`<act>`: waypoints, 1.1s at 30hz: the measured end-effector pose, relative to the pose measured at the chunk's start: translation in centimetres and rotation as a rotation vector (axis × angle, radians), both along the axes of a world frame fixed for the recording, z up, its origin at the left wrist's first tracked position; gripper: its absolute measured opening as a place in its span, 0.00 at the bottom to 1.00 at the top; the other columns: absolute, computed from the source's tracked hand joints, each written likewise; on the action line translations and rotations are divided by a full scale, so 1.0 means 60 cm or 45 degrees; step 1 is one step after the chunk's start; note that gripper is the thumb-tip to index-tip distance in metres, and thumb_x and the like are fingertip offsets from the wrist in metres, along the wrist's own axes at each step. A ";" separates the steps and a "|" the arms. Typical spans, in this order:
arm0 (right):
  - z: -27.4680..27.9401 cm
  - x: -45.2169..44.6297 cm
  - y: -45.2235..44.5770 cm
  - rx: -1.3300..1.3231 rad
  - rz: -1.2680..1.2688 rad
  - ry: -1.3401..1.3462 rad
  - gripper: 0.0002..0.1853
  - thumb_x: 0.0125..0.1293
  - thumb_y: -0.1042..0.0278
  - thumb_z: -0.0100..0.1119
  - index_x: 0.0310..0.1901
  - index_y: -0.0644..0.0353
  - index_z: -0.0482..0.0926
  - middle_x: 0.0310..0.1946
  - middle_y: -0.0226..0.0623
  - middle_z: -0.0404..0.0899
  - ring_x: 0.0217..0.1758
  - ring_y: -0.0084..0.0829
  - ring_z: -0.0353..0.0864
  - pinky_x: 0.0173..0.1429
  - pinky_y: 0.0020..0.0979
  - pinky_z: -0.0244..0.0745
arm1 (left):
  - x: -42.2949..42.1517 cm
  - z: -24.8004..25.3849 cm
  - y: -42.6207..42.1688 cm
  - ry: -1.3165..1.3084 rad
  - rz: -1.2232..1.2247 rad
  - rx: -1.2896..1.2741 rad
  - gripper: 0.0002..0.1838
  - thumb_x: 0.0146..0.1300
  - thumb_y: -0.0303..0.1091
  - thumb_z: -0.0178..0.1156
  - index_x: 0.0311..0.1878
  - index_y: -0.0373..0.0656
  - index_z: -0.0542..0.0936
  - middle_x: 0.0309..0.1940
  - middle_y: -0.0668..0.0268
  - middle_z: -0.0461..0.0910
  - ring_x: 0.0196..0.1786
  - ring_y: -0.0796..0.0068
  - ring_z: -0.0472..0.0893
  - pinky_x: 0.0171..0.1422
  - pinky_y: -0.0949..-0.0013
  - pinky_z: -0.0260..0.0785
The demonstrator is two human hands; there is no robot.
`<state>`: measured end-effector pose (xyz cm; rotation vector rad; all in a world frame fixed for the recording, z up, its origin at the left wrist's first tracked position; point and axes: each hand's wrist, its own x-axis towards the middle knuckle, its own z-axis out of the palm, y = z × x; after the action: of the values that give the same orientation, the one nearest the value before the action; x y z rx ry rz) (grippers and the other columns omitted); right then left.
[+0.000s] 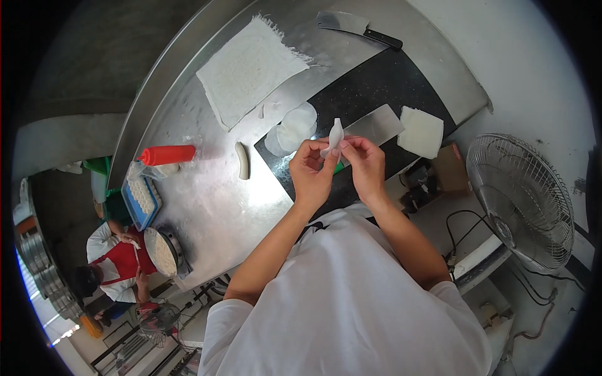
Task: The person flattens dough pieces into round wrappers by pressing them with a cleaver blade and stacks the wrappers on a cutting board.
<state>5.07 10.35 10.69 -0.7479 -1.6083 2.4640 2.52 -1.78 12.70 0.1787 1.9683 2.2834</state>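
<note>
Between my left hand (311,170) and my right hand (365,166) is a small white piece of dough (337,134), upright with a narrow tip. The fingertips of both hands pinch its lower end. Beneath them lies a black board (351,88), with a wide metal blade (378,125) on it. Thin round white wrappers (296,126) are spread at the board's left edge. Left of them, a white dough roll (242,161) rests on the steel table (207,207). A folded white cloth (421,132) sits at the board's right edge.
A cleaver (360,29) and a frayed cloth (252,72) lie at the back. On the left are a red bottle (168,155), a blue tray (144,199) and a round pan (163,252). A co-worker in a red apron (125,260) works beyond. A fan (522,200) stands right.
</note>
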 end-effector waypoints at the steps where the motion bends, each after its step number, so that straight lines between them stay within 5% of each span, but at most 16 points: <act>1: 0.008 -0.001 -0.002 0.036 0.004 -0.006 0.09 0.71 0.72 0.68 0.44 0.70 0.84 0.44 0.38 0.87 0.45 0.22 0.85 0.54 0.27 0.80 | 0.000 -0.001 0.001 0.016 0.002 0.013 0.08 0.70 0.20 0.67 0.48 0.35 0.79 0.53 0.56 0.85 0.51 0.77 0.83 0.54 0.73 0.76; 13: -0.006 -0.012 0.004 0.106 0.017 0.131 0.06 0.70 0.75 0.67 0.43 0.69 0.83 0.49 0.39 0.85 0.48 0.25 0.86 0.54 0.28 0.81 | -0.006 -0.004 0.000 0.065 0.014 -0.055 0.08 0.70 0.20 0.66 0.48 0.35 0.79 0.53 0.55 0.86 0.52 0.75 0.84 0.56 0.70 0.76; 19: -0.002 -0.015 0.011 -0.213 -0.016 0.095 0.09 0.69 0.73 0.69 0.46 0.68 0.83 0.50 0.38 0.85 0.48 0.24 0.85 0.56 0.26 0.78 | -0.009 -0.001 -0.004 -0.023 0.053 0.034 0.08 0.70 0.20 0.67 0.48 0.35 0.78 0.52 0.56 0.86 0.49 0.77 0.83 0.54 0.74 0.74; 33: -0.010 -0.022 0.005 0.009 0.107 0.159 0.07 0.72 0.72 0.66 0.42 0.68 0.83 0.52 0.37 0.84 0.49 0.22 0.83 0.56 0.27 0.78 | -0.002 -0.007 -0.005 -0.008 0.108 0.075 0.08 0.69 0.20 0.67 0.47 0.35 0.79 0.50 0.58 0.86 0.47 0.80 0.84 0.51 0.75 0.75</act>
<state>3.73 10.62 10.06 -0.5236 -1.6344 2.5048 2.40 -2.09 12.28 0.0945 1.9423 2.3930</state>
